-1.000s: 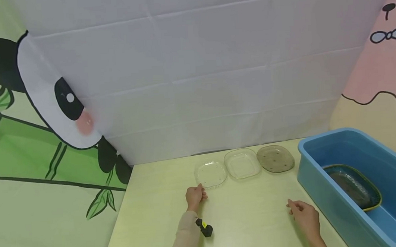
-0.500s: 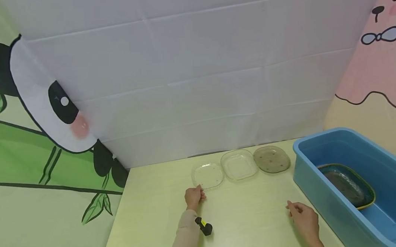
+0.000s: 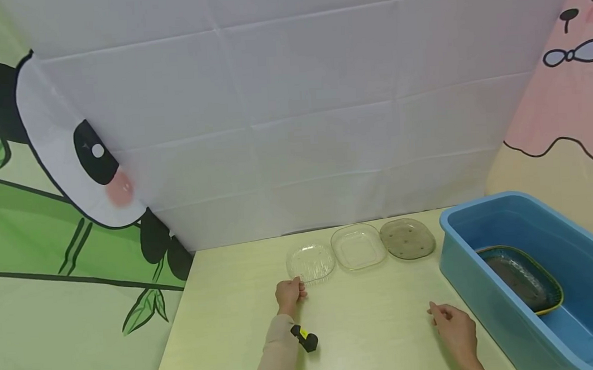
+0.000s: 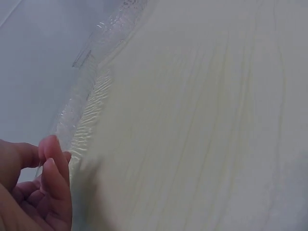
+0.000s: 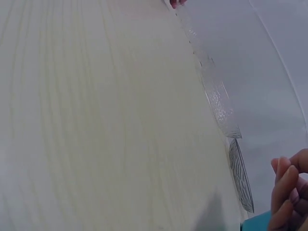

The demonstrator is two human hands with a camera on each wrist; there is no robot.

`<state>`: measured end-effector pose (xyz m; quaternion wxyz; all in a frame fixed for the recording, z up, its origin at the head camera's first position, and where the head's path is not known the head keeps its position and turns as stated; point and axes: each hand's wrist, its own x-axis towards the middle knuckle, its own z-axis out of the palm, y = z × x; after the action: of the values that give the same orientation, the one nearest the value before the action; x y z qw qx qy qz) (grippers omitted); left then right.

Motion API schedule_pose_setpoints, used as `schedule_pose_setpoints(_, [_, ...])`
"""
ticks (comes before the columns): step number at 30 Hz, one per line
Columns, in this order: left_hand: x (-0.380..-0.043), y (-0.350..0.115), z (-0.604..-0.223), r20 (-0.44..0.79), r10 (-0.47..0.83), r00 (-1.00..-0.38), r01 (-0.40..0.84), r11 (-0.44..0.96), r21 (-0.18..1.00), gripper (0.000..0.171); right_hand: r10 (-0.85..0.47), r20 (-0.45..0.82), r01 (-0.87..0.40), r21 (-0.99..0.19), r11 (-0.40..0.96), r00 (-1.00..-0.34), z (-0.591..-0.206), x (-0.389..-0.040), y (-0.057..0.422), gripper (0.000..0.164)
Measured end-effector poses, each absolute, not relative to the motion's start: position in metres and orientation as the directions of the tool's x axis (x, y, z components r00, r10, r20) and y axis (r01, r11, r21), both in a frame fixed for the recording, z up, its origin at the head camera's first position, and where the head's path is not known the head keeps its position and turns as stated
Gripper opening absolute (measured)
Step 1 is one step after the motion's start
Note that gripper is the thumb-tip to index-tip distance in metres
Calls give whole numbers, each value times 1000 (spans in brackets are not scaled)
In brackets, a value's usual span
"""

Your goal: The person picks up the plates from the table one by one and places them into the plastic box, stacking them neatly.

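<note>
My left hand [image 3: 289, 295] pinches the near left rim of a clear, rounded-square plate [image 3: 310, 262], the leftmost of three in a row. The left wrist view shows thumb and forefinger at the edge of this rippled plate [image 4: 79, 108]. Beside it sits a clear square dish [image 3: 358, 247], then a smoky grey plate [image 3: 407, 238] with dark spots. My right hand [image 3: 457, 333] hovers by the blue tub with its fingers loosely curled and nothing in them. In the right wrist view, the grey plate [image 5: 240, 175] stands a little away from those fingertips.
A deep blue tub [image 3: 461, 254] occupies the table's right side, and a dark green-blue dish [image 3: 523, 279] with a yellowish rim leans inside it. White cloth [image 3: 298, 123] hangs behind the pale table [image 3: 223, 323]. A black device [image 3: 305, 339] is at my left wrist.
The head view has turned slightly, shifting the scene left. My left hand stays at the clear plate's rim, where the light glints now look different. The right hand has barely moved.
</note>
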<state>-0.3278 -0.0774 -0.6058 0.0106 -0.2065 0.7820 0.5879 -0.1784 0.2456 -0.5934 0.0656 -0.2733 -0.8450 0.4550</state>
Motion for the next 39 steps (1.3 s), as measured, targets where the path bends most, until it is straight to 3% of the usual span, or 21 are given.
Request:
schedule_pose_setpoints(22, [-311,-87,-571,-236,-282,-930,-285,150,947,27,484,-144,389,-801,456,-863,-590,-179,241,35])
schedule_pose_setpoints(39, [-257,-69,-526,-160,-213,-964,-172,36,984,24,451,-142,367,-805,465,-881,-588,-182,230,33])
